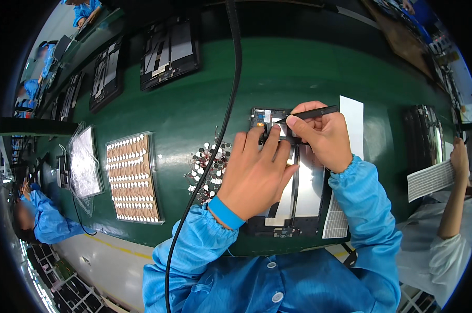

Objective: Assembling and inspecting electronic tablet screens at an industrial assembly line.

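An opened tablet with a black frame and silver inner plates lies on the green bench in front of me. Spread across its upper left part, the fingers of my left hand press down on it and hold nothing that shows. My right hand pinches black tweezers, their pointed tip at the tablet's upper part, close to the left fingertips. Whatever the tip touches is too small to make out. Left of the tablet is a loose pile of small round discs, white and dark, with thin wires.
A tray holds rows of small wired parts. White label sheets lie beside the tablet. A black cable hangs across the view. More opened tablets stand at the far left. At right, another person's hand holds a label sheet.
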Action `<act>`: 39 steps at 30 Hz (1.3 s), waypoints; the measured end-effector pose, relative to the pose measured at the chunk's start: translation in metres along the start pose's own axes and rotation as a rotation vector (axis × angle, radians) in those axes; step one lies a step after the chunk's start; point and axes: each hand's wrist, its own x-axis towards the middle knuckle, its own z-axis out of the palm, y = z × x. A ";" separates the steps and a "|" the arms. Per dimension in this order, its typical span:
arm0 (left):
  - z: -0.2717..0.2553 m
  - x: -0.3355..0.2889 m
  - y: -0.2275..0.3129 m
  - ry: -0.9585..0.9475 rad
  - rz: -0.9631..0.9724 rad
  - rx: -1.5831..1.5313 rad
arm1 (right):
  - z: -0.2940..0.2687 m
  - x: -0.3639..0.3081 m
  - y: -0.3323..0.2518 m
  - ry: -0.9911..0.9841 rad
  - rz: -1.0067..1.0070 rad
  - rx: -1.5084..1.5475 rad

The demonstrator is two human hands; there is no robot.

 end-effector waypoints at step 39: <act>0.075 0.032 0.124 -0.220 0.328 -0.049 | -0.155 -0.091 0.034 0.158 0.075 -0.061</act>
